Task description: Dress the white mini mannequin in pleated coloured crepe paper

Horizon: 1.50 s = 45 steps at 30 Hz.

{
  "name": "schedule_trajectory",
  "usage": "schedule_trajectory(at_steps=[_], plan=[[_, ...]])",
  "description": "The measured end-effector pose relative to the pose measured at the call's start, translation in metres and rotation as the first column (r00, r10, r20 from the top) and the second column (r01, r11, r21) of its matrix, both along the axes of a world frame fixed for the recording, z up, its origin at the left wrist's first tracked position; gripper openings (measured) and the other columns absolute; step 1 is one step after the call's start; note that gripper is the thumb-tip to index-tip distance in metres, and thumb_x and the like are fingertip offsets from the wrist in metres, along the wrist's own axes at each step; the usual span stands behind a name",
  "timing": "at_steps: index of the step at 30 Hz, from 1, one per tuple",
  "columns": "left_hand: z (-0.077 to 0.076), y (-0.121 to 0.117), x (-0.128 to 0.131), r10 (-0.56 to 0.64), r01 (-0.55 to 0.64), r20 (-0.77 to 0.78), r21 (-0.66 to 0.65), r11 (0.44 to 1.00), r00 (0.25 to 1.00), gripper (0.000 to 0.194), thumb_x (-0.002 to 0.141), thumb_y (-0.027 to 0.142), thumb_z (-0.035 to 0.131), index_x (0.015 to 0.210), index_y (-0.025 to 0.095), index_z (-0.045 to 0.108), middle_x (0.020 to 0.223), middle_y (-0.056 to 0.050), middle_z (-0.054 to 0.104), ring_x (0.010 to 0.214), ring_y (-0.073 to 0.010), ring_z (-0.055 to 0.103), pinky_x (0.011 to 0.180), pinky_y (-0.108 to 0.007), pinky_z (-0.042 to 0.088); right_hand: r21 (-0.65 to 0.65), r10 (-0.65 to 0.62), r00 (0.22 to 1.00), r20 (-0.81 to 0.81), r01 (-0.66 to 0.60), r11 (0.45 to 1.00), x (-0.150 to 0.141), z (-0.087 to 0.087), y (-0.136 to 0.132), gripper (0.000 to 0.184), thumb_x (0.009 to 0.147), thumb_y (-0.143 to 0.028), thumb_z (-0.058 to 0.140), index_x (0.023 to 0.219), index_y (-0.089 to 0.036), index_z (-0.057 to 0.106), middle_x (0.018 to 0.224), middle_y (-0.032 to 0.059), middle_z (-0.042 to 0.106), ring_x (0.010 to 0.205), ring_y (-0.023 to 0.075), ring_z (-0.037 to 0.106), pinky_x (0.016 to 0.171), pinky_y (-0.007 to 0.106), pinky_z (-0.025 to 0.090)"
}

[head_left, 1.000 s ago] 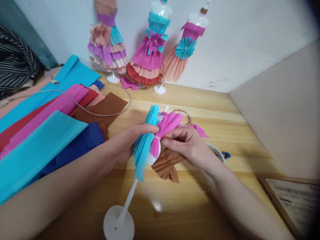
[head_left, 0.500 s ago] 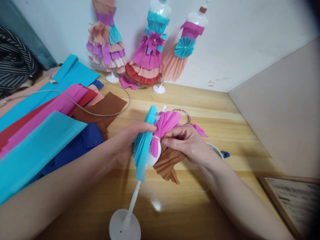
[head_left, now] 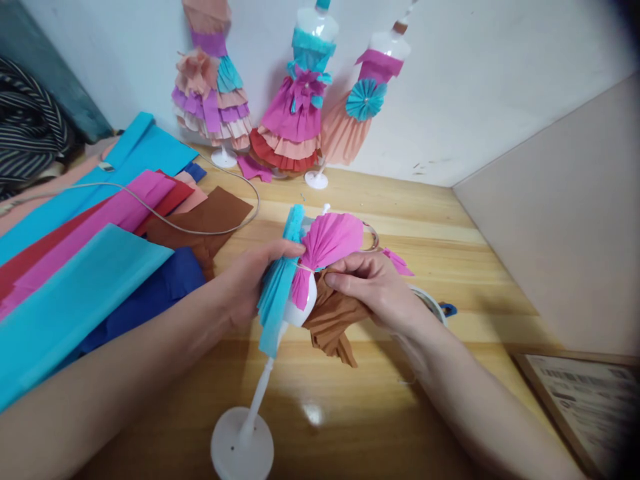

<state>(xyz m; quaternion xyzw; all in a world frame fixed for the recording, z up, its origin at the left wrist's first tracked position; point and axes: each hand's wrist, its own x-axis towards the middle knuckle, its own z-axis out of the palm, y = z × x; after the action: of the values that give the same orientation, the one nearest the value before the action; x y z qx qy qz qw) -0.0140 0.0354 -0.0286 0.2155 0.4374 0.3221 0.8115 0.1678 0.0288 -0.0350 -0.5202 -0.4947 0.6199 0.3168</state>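
A small white mannequin (head_left: 303, 308) on a stand leans between my hands, its round base (head_left: 243, 445) toward the near edge. My left hand (head_left: 253, 277) grips its waist from the left, thumb on top over pleated turquoise crepe paper (head_left: 274, 300). Gathered pink crepe paper (head_left: 333, 240) fans out in the middle, with a thin band across its pinch. On the right, my right hand (head_left: 375, 287) pinches the gathered top of brown crepe paper (head_left: 337, 323) against the waist. Its lower fingers are curled and partly hidden.
Three dressed mannequins (head_left: 303, 113) stand along the wall. Folded crepe sheets (head_left: 85, 293) in several colours cover the left side, crossed by a grey cord (head_left: 200, 232). A roll of tape (head_left: 430, 303) lies beyond my right hand. A framed sheet (head_left: 585, 400) is at the right.
The mannequin and its base have shifted slightly left, along with my left hand. The pink paper shows a wider fan. My right hand keeps its pinch on the brown paper.
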Motion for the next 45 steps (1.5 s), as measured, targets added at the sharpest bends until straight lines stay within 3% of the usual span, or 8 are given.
schedule_trajectory(at_steps=[7, 13, 20, 23, 27, 30, 39, 45], plan=[[0.002, 0.009, -0.001, 0.075, -0.072, 0.053, -0.044, 0.996, 0.996, 0.024, 0.075, 0.023, 0.053, 0.090, 0.010, 0.067, 0.061, -0.006, 0.067, 0.056, -0.0181, 0.064, 0.053, -0.026, 0.050, 0.088, 0.249, 0.967, 0.063, -0.254, 0.963, 0.019, 0.013, 0.000, 0.025, 0.073, -0.035, 0.073, 0.065, -0.012, 0.067, 0.059, 0.0019, 0.064, 0.050, 0.0090, 0.053, 0.048, 0.020, 0.041], [0.001, 0.008, 0.000, 0.084, -0.083, 0.035, -0.028, 0.996, 0.996, 0.028, 0.080, 0.024, 0.052, 0.099, 0.008, 0.064, 0.075, -0.012, 0.072, 0.059, -0.0195, 0.067, 0.056, -0.029, 0.052, 0.117, 0.760, 0.582, 0.290, -0.810, 0.575, 0.020, 0.023, -0.003, 0.025, 0.084, -0.026, 0.061, 0.101, -0.011, 0.072, 0.065, 0.0004, 0.064, 0.052, 0.0079, 0.050, 0.048, 0.017, 0.042], [0.003, 0.001, 0.003, 0.069, -0.072, 0.052, 0.055, 0.996, 0.996, 0.029, 0.084, 0.035, 0.049, 0.082, 0.011, 0.064, 0.071, -0.010, 0.070, 0.060, -0.0194, 0.065, 0.059, -0.030, 0.051, 0.119, 0.796, 0.509, 0.328, -0.858, 0.500, 0.026, 0.030, -0.001, 0.042, 0.076, -0.008, 0.056, 0.116, -0.017, 0.064, 0.097, 0.0077, 0.068, 0.069, 0.0112, 0.061, 0.059, 0.021, 0.050], [0.007, 0.000, 0.004, 0.063, -0.068, 0.060, 0.080, 0.994, 0.996, 0.032, 0.085, 0.036, 0.044, 0.078, 0.012, 0.064, 0.066, -0.007, 0.067, 0.058, -0.0174, 0.062, 0.059, -0.028, 0.049, 0.095, 0.749, 0.628, 0.212, -0.775, 0.624, 0.026, 0.029, 0.001, 0.017, 0.082, -0.027, 0.061, 0.090, -0.014, 0.068, 0.080, 0.0054, 0.066, 0.063, 0.0113, 0.059, 0.056, 0.022, 0.048], [0.003, -0.003, 0.006, 0.043, -0.044, 0.009, 0.154, 0.987, 0.999, 0.024, 0.079, 0.031, 0.049, 0.069, 0.013, 0.062, 0.061, -0.004, 0.062, 0.054, -0.0130, 0.055, 0.052, -0.024, 0.041, 0.231, 0.277, 0.948, 0.155, -0.308, 0.923, 0.015, 0.020, -0.001, 0.035, 0.081, -0.047, 0.064, 0.066, -0.016, 0.058, 0.055, -0.0032, 0.050, 0.047, 0.0069, 0.043, 0.045, 0.020, 0.036], [-0.008, -0.008, 0.009, 0.022, -0.025, 0.014, 0.308, 0.951, 1.000, 0.014, 0.076, 0.026, 0.055, 0.072, 0.015, 0.062, 0.063, 0.000, 0.060, 0.058, -0.0126, 0.055, 0.057, -0.024, 0.042, 0.380, 0.071, 0.988, 0.135, -0.118, 0.917, 0.006, 0.015, -0.006, 0.035, 0.077, -0.046, 0.069, 0.063, -0.018, 0.054, 0.057, -0.0028, 0.051, 0.051, 0.0087, 0.045, 0.049, 0.023, 0.038], [-0.008, -0.019, 0.017, 0.021, 0.109, -0.246, 0.502, 0.858, 0.969, 0.018, 0.082, 0.033, 0.055, 0.074, 0.018, 0.058, 0.069, 0.000, 0.058, 0.087, -0.0200, 0.058, 0.078, -0.030, 0.044, 0.565, -0.216, 0.953, 0.212, 0.061, 0.823, 0.005, 0.016, -0.010, 0.023, 0.080, -0.041, 0.067, 0.086, -0.020, 0.060, 0.059, -0.0026, 0.051, 0.053, 0.0119, 0.046, 0.050, 0.026, 0.036], [-0.006, -0.023, 0.019, 0.041, 0.136, -0.290, 0.562, 0.816, 0.956, 0.017, 0.084, 0.029, 0.051, 0.092, 0.017, 0.061, 0.077, 0.000, 0.059, 0.085, -0.0185, 0.057, 0.079, -0.029, 0.045, 0.594, -0.247, 0.944, 0.221, 0.071, 0.801, 0.008, 0.017, -0.007, 0.033, 0.081, -0.041, 0.066, 0.105, -0.020, 0.059, 0.060, -0.0043, 0.047, 0.053, 0.0119, 0.043, 0.050, 0.026, 0.034]])
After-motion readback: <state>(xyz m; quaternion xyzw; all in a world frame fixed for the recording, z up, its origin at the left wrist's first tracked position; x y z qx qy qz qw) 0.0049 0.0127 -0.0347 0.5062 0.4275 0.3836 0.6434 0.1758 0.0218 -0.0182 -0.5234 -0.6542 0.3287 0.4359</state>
